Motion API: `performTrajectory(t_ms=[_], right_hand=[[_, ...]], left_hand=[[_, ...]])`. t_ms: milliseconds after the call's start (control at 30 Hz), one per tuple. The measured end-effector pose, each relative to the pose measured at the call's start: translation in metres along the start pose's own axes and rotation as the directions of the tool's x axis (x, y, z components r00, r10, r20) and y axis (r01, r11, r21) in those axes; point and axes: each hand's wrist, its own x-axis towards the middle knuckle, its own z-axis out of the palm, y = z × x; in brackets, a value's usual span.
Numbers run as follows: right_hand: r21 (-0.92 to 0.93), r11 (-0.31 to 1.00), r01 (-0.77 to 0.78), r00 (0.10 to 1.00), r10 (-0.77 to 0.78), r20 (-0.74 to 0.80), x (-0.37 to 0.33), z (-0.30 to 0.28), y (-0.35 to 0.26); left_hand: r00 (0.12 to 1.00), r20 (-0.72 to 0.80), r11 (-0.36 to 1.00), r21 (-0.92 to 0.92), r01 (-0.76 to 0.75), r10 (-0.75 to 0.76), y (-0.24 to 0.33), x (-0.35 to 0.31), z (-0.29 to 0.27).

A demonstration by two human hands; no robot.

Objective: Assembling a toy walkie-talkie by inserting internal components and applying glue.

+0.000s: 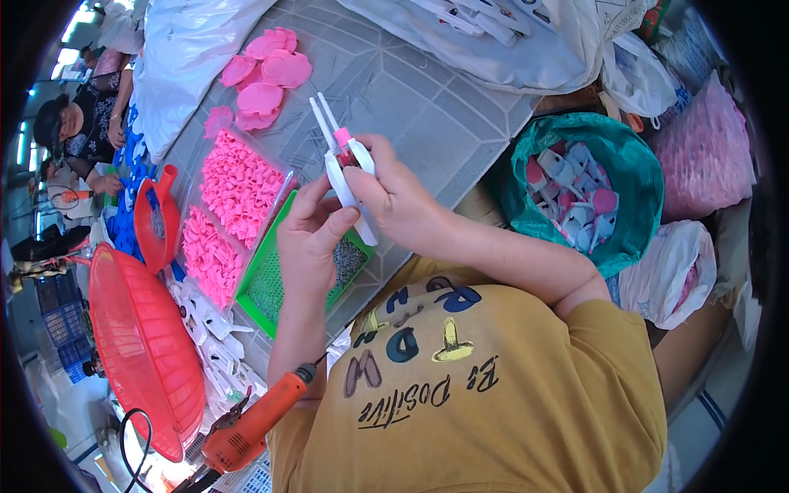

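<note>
Over the table, both my hands hold a white two-pronged plastic part point(348, 185) with a small pink piece set on it. Its slim prongs point up and away from me. My left hand point(311, 226) grips the lower end between thumb and fingers. Around the upper end, my right hand point(390, 187) is closed, its thumb beside a dark red bit between the white halves. Just left of my hands sit small pink plastic pieces point(242, 185) in a tray. Below them, a green basket point(265, 287) holds small metal bits, partly hidden by my left arm.
Flat pink discs point(283, 70) lie at the far side of the table point(460, 135). A teal bag point(641, 177) of assembled parts stands at the right. An orange power screwdriver point(255, 427) is near my left arm, by a red basket point(144, 353). Another person point(99, 115) works at far left.
</note>
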Motion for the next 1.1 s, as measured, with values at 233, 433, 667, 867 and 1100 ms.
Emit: performTrajectory(t_ms=[233,433,667,867,1100], right_hand=[[-0.112,0.978,0.175,0.98,-0.184,-0.071,-0.009,0.006,0.014],[0.108,0.984,0.138,0.99,-0.137,-0.021,-0.013,0.008,0.019],[0.367,0.927,0.076,0.988,-0.121,0.101,-0.014,0.002,0.022],[0.294,0.951,0.096,0.994,-0.107,0.02,-0.008,0.003,0.008],[0.557,0.831,0.007,0.998,0.028,-0.055,0.0,-0.008,-0.001]], left_hand=[[0.99,0.006,0.94,0.312,-0.138,0.143,0.004,-0.004,0.011],[0.984,-0.022,0.89,0.431,-0.151,0.178,0.01,-0.01,0.023],[0.911,0.017,0.676,0.665,-0.318,0.412,0.012,-0.017,0.031],[0.717,0.272,0.03,0.925,-0.378,0.642,0.006,-0.018,0.038],[0.639,0.252,0.098,0.882,-0.46,0.727,0.017,-0.021,0.043]])
